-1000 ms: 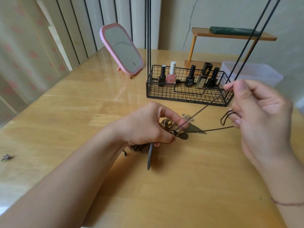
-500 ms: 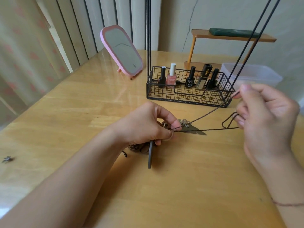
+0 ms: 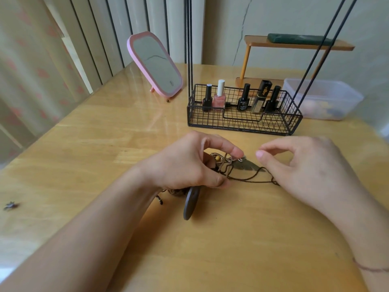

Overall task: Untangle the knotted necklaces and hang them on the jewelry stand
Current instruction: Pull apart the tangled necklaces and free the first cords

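A knot of thin dark necklace cords (image 3: 248,179) with small pendants lies on the wooden table (image 3: 210,249). My left hand (image 3: 189,165) grips the knotted bundle, its thumb and forefinger curled round the tangle by a yellow bead (image 3: 217,158). A dark oval pendant (image 3: 190,204) sticks out below that hand, and a grey feather pendant (image 3: 247,165) lies between my hands. My right hand (image 3: 305,169) hovers low to the right with curled fingers, and the cord runs under them. The black wire jewelry stand (image 3: 242,123) stands behind, its tall rods bare.
Several nail polish bottles (image 3: 220,96) stand in the stand's basket. A pink mirror (image 3: 155,64) leans at the back left; a clear plastic box (image 3: 322,100) and a small wooden shelf (image 3: 294,44) are at the back right. A small charm (image 3: 9,205) lies far left.
My right hand has come down from shoulder height to the table, and the cord it pulled taut now lies slack. My left hand stays on the knot, its fingers shifted over the pendants.
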The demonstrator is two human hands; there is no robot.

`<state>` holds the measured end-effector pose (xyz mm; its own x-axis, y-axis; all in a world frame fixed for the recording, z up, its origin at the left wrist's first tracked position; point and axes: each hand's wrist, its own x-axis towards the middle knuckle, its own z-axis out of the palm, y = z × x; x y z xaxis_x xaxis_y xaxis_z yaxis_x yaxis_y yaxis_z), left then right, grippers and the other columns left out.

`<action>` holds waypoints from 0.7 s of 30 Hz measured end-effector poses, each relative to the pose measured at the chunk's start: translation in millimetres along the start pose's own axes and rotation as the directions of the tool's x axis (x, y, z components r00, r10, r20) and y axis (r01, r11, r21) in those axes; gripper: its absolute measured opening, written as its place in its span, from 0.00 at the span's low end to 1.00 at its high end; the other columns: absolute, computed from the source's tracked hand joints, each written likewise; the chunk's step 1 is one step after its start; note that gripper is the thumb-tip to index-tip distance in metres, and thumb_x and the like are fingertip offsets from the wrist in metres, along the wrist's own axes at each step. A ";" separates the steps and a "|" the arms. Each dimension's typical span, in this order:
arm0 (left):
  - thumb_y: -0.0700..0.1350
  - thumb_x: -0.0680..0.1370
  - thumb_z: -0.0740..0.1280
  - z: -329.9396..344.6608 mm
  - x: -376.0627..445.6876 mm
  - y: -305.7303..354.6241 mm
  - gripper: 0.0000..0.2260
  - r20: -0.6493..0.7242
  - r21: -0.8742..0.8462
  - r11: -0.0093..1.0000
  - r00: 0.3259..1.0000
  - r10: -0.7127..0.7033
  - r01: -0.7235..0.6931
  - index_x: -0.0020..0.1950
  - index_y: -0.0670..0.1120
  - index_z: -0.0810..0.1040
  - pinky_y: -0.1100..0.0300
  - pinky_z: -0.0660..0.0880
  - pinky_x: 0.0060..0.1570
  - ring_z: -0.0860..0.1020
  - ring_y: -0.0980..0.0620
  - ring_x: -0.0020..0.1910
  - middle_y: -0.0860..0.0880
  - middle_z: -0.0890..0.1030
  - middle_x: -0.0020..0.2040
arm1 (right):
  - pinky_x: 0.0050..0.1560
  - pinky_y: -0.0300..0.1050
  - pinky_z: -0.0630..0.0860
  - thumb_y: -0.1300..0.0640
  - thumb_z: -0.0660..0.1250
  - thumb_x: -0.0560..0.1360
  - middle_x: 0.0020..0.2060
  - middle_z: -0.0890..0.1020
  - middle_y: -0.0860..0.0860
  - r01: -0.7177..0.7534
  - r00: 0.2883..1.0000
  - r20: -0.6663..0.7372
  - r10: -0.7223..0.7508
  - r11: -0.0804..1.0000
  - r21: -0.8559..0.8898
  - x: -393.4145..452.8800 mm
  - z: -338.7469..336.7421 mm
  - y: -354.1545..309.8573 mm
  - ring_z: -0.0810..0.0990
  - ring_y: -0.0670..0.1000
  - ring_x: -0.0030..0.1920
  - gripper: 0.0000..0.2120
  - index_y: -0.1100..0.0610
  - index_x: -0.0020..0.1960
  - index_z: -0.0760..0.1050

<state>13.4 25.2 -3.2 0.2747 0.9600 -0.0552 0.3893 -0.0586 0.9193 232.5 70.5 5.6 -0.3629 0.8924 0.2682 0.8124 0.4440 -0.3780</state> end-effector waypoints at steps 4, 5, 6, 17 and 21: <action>0.35 0.70 0.77 2.3 1.5 -1.3 0.20 -0.005 -0.017 0.999 0.999 0.044 -0.044 0.58 0.51 0.82 0.57 0.62 0.31 0.64 0.47 0.29 0.45 0.70 0.29 | 0.39 0.44 0.73 0.38 0.65 0.71 0.28 0.78 0.39 0.130 0.990 -0.053 -0.133 0.990 -0.053 -10.2 5.9 -10.6 0.77 0.50 0.40 0.10 0.38 0.42 0.83; 0.35 0.70 0.78 2.9 1.9 -1.0 0.20 -0.006 -0.017 0.998 0.998 0.063 -0.063 0.58 0.51 0.82 0.56 0.63 0.31 0.65 0.47 0.30 0.41 0.73 0.33 | 0.39 0.45 0.72 0.37 0.65 0.71 0.31 0.80 0.40 0.135 0.989 -0.055 -0.135 0.991 0.007 -10.9 6.8 -10.7 0.76 0.47 0.43 0.09 0.37 0.40 0.83; 0.34 0.70 0.78 3.8 2.1 -0.6 0.20 -0.010 -0.020 0.997 0.997 0.079 -0.080 0.58 0.50 0.82 0.55 0.65 0.31 0.66 0.47 0.30 0.41 0.77 0.38 | 0.40 0.45 0.72 0.37 0.65 0.70 0.33 0.81 0.40 0.123 0.991 -0.056 -0.119 0.990 0.066 -10.7 6.9 -10.8 0.75 0.46 0.45 0.09 0.37 0.39 0.82; 0.29 0.69 0.76 6.5 2.8 -3.3 0.21 0.006 -0.071 0.985 0.988 0.155 -0.154 0.59 0.44 0.81 0.60 0.70 0.32 0.70 0.52 0.32 0.43 0.80 0.57 | 0.57 0.41 0.72 0.38 0.70 0.66 0.48 0.74 0.44 0.097 0.927 0.314 -0.206 0.940 0.327 -0.8 47.3 -5.3 0.72 0.43 0.55 0.16 0.51 0.39 0.79; 0.33 0.68 0.76 5.8 2.9 -4.3 0.22 -0.006 -0.087 0.982 0.986 0.166 -0.166 0.61 0.43 0.81 0.55 0.71 0.33 0.70 0.50 0.33 0.49 0.81 0.55 | 0.51 0.42 0.72 0.44 0.73 0.69 0.48 0.74 0.46 0.048 0.955 0.259 -0.143 0.939 0.340 3.7 48.3 -5.9 0.76 0.44 0.50 0.07 0.46 0.38 0.80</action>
<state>17.7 26.7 -9.6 0.3300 0.9386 0.1007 0.2607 -0.1931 0.9459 204.3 75.0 -34.1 -0.5808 0.8101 0.0805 0.5901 0.4870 -0.6438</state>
